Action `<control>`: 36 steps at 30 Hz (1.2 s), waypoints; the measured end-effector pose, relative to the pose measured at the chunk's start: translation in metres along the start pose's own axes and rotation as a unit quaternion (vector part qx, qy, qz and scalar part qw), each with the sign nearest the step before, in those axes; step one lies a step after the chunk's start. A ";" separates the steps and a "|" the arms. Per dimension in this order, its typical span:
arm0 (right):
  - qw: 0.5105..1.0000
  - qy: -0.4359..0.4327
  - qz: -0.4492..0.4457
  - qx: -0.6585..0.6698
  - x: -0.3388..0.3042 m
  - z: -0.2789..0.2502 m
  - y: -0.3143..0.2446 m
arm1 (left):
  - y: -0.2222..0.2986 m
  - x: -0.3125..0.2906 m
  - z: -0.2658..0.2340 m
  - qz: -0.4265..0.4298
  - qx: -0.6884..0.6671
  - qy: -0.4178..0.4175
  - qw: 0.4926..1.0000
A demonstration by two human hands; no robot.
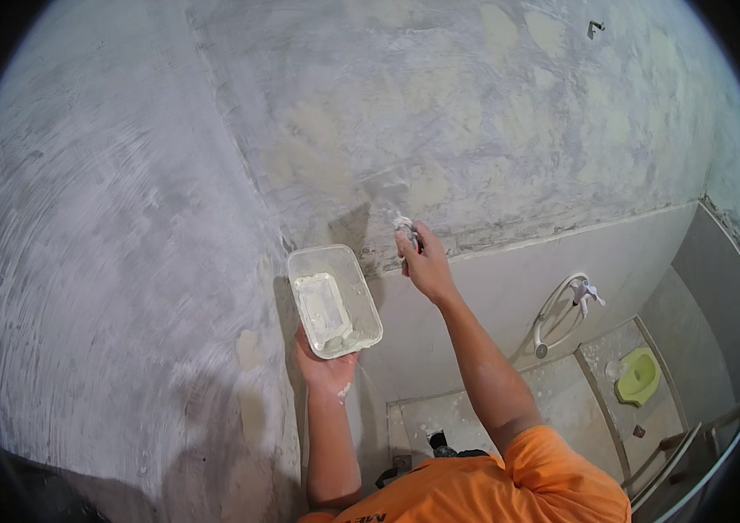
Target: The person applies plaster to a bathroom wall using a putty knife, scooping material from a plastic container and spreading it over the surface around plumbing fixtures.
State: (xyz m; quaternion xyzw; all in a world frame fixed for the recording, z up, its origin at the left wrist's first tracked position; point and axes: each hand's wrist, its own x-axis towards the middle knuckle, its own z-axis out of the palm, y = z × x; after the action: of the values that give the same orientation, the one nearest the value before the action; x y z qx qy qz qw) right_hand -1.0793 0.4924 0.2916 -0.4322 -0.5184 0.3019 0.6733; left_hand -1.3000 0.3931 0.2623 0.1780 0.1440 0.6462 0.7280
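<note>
In the head view, the left hand (326,373) held a clear plastic tub (354,296) just left of the middle of the frame, its fingers closed on the lower end from underneath and mostly hidden. The tub was tilted, its open side facing the camera, and pale paste (322,305) coated its bottom. Near the centre, the right hand (428,268) had its fingers clamped on a small tool (407,234) with pale paste at its upper end, close to the patchy grey wall (475,113); whether the two touched could not be told. Another grey wall (82,218), streaked, filled the left of the frame. A metal fitting (595,28) stuck out at the upper right. Toward the lower right were a white hose (538,327), a pale tap (587,295) and a yellow-green squat toilet (638,377). An orange shirt (475,492) showed along the lower edge.
</note>
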 end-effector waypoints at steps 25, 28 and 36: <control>0.954 0.153 0.188 -0.175 -0.034 -0.007 0.121 | -0.004 0.051 -0.009 -0.022 0.055 0.034 0.998; 0.982 0.098 0.105 -0.124 -0.005 0.013 0.061 | -0.010 0.037 -0.027 -0.013 0.025 0.026 0.999; 0.968 0.081 0.214 -0.100 -0.012 -0.008 0.138 | -0.022 0.032 -0.050 -0.014 0.029 0.033 0.999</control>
State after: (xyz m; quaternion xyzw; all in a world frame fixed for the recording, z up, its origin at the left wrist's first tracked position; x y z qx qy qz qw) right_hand -1.0690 0.5410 0.1620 -0.6212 -0.3857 0.3492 0.5860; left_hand -1.2982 0.4259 0.2087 0.1754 0.1895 0.6371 0.7263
